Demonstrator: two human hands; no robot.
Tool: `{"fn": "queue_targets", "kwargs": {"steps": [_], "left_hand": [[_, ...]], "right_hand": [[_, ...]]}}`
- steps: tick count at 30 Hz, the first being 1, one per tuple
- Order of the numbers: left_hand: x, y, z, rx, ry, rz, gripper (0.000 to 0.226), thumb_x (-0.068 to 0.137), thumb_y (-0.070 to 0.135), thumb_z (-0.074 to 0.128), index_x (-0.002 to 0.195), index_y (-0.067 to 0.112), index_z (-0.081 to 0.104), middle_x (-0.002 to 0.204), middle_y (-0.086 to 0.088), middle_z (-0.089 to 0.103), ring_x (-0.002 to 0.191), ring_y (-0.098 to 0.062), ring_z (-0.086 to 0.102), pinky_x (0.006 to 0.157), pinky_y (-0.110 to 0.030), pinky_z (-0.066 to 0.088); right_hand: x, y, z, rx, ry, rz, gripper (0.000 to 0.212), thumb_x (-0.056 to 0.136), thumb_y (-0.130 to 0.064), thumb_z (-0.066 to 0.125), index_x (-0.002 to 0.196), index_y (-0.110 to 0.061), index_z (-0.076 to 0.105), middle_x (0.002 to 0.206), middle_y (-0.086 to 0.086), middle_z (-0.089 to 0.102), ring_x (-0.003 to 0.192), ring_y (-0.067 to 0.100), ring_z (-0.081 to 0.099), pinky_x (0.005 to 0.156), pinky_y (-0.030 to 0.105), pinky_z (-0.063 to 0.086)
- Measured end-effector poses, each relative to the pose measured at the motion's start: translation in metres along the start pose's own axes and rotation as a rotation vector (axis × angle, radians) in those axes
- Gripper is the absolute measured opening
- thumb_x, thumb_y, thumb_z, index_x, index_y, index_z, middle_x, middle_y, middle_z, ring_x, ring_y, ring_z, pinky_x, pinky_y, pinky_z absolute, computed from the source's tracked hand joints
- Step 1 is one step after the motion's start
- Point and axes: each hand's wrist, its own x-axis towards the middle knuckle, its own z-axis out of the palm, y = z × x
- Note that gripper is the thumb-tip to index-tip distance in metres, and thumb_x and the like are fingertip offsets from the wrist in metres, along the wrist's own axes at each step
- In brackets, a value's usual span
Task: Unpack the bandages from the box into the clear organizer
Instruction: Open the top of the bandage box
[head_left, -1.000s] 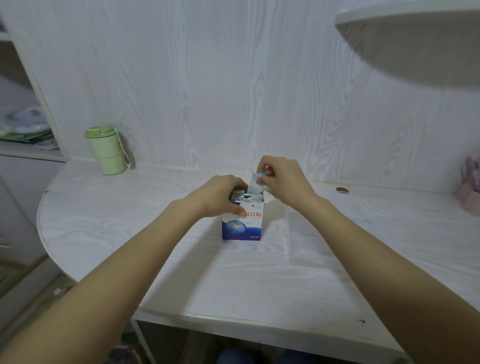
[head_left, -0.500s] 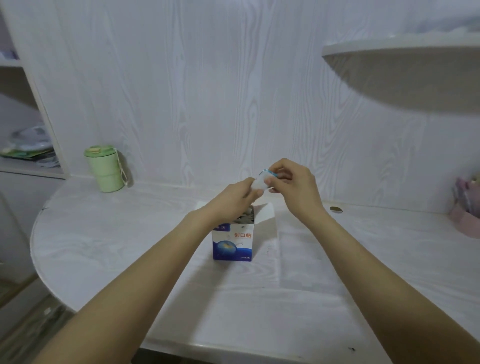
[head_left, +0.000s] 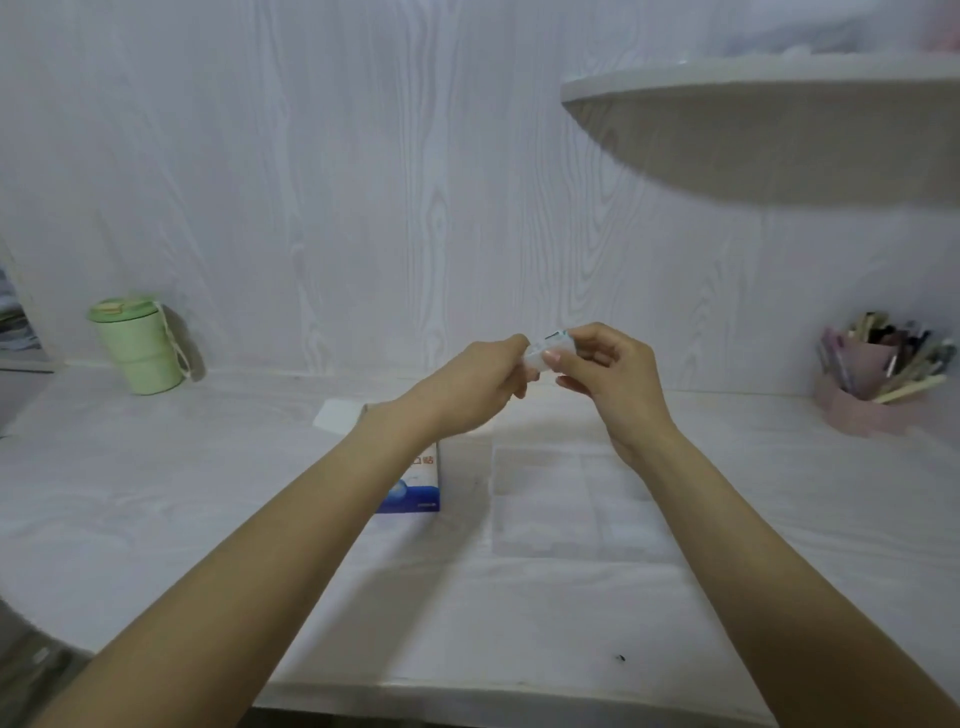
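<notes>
**Head view: both hands hold bandages above the desk**

Head view: the left hand (head_left: 483, 384) and the right hand (head_left: 613, 374) meet in the air above the white desk (head_left: 208, 519), well above the far middle of its top. Between them is a small white bundle of bandages (head_left: 548, 351) with a blue edge. The right thumb and fingers pinch it from the right; the left fingertips curl onto its left end. How many pieces are in the bundle cannot be told.

The blue-and-white box (head_left: 421, 483) stands below the left wrist, partly hidden by the forearm, its white flap (head_left: 337, 415) open toward the far left. Just to its right lies the clear organizer (head_left: 561, 499), faint against the desk, with thin dividers; I see nothing in it.

A green cup (head_left: 135, 345) stands at far left, a pink pen holder (head_left: 872, 395) at far right.

The bandages look light, thin and floppy, in smooth wrappers that could slide apart. A flat pinch across the middle of the stack would likely keep them together better than holding one end.
</notes>
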Motion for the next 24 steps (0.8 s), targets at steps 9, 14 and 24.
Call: {"fn": "queue_targets", "kwargs": {"steps": [9, 14, 24], "left_hand": [[-0.004, 0.019, 0.025, -0.046, -0.009, 0.020, 0.010, 0.100, 0.019, 0.040, 0.094, 0.015, 0.048, 0.075, 0.013, 0.054, 0.071, -0.008, 0.052, 0.061, -0.014, 0.040], [-0.013, 0.027, 0.044, -0.388, -0.059, -0.139, 0.025, 0.099, 0.029, 0.043, 0.094, 0.008, 0.057, 0.069, 0.004, 0.057, 0.058, -0.010, 0.055, 0.056, -0.017, 0.043], [-0.046, 0.021, 0.055, -0.604, -0.041, -0.280, 0.024, 0.100, 0.022, 0.043, 0.097, 0.004, 0.058, 0.079, 0.002, 0.068, 0.054, -0.010, 0.058, 0.053, -0.022, 0.048]], "right_hand": [[-0.019, 0.002, -0.031, 0.021, 0.005, 0.041, 0.014, 0.079, 0.000, 0.071, 0.086, -0.012, 0.070, 0.079, 0.002, 0.073, 0.074, 0.010, 0.069, 0.069, 0.017, 0.053], [-0.032, 0.009, -0.044, 0.018, 0.002, 0.125, 0.017, 0.081, 0.003, 0.068, 0.090, -0.011, 0.070, 0.085, 0.007, 0.073, 0.074, 0.012, 0.070, 0.068, 0.017, 0.054], [-0.055, 0.024, -0.038, -0.157, 0.016, 0.238, 0.012, 0.079, 0.001, 0.071, 0.083, -0.010, 0.070, 0.076, 0.008, 0.068, 0.056, 0.010, 0.067, 0.054, 0.016, 0.052]]}}
